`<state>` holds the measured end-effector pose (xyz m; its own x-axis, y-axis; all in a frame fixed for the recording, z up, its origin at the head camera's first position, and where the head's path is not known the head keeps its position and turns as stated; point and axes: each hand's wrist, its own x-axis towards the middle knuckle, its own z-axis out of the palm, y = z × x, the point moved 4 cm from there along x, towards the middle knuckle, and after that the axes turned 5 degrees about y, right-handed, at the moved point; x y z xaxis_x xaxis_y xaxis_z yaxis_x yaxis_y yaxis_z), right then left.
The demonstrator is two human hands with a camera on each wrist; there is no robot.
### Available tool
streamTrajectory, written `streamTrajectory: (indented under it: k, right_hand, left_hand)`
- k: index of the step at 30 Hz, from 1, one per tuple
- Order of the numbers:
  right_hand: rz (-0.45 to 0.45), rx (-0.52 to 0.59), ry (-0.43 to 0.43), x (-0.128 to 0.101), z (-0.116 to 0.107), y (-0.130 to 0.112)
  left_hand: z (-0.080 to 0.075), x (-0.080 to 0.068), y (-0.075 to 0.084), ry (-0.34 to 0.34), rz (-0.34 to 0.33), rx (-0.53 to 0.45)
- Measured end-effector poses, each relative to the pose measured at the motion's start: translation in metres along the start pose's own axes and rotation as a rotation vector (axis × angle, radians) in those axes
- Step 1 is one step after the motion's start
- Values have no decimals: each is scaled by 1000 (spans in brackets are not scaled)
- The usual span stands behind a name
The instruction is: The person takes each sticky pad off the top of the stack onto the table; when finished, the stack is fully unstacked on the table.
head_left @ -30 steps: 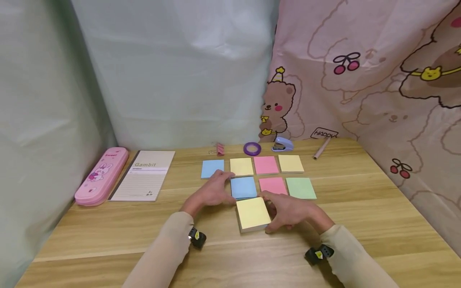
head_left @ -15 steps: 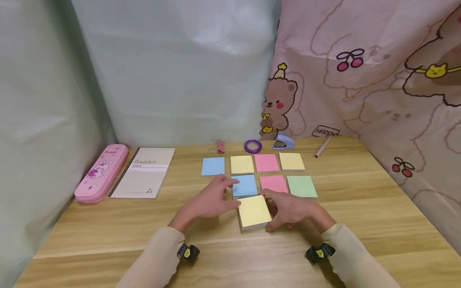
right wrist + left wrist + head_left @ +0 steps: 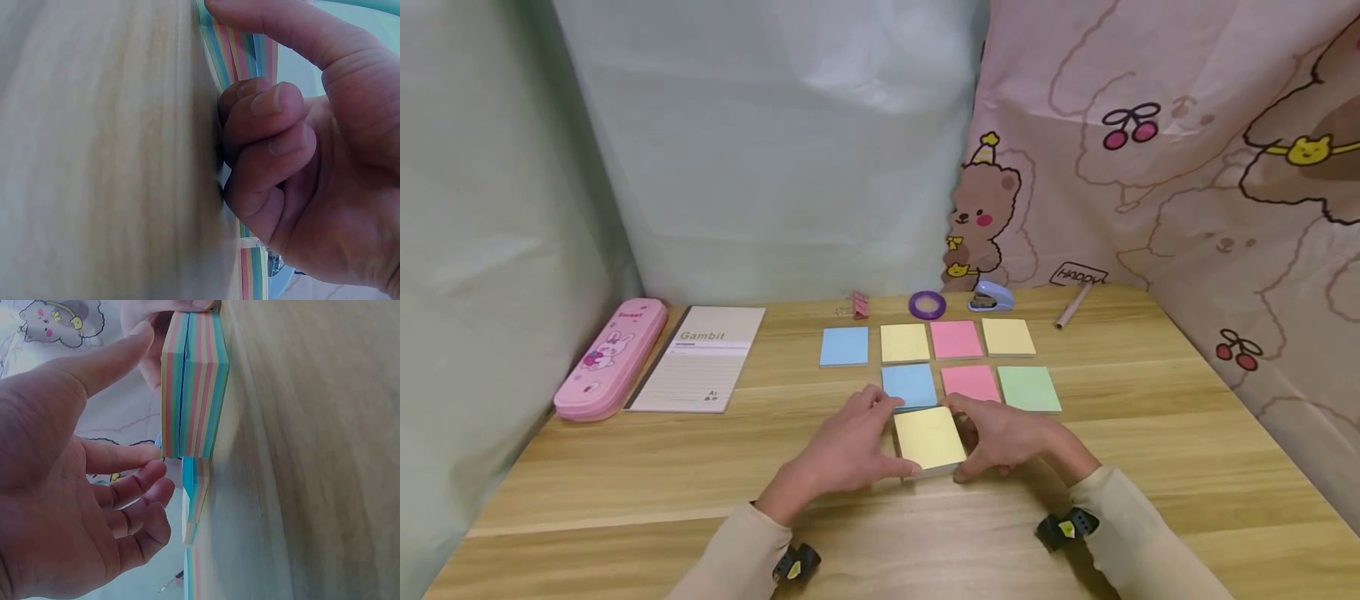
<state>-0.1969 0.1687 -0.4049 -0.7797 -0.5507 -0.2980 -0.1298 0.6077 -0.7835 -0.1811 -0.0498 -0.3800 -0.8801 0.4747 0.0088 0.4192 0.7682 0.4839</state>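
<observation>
A stack of sticky notes with a yellow top [image 3: 930,439] stands at the middle of the wooden table. My right hand [image 3: 1011,437] grips its right side, thumb at the front corner and index finger at the back one; its other fingers are curled under the palm in the right wrist view. My left hand [image 3: 850,442] spans the left side, thumb over the front edge and index finger by the back corner. In the left wrist view, the stack's striped edges [image 3: 197,406] show a seam between two pads, and the left fingers are mostly extended.
Behind lie a blue pad [image 3: 910,386], a pink pad [image 3: 970,383] and a green pad [image 3: 1030,389], with another row beyond. A binder clip [image 3: 860,305], purple tape [image 3: 927,317], stapler [image 3: 992,296] and pen [image 3: 1072,306] line the back. Left are a notebook [image 3: 700,367] and pencil case [image 3: 610,362].
My left hand has come from the blue pads toward the near left side of the yellow-topped stack, its thumb now at the front edge. The right hand keeps its hold.
</observation>
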Motion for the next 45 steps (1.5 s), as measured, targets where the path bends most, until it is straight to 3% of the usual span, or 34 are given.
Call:
streamTrajectory:
  k: [11,25,38,45]
  right_hand:
    - [-6,-15,-2,0,-1,0]
    - [-11,-33,0,0,-2,0]
    - [0,-27,20,-1,-2,-1]
    - [-6,17,13,-2,0,1]
  left_hand:
    - [7,-2,2,-11,3,33]
    - [8,0,1,3,3,3]
    - [-6,-3,-8,-31,30,-21]
    - [-18,-7,-16,-22,-7,-17]
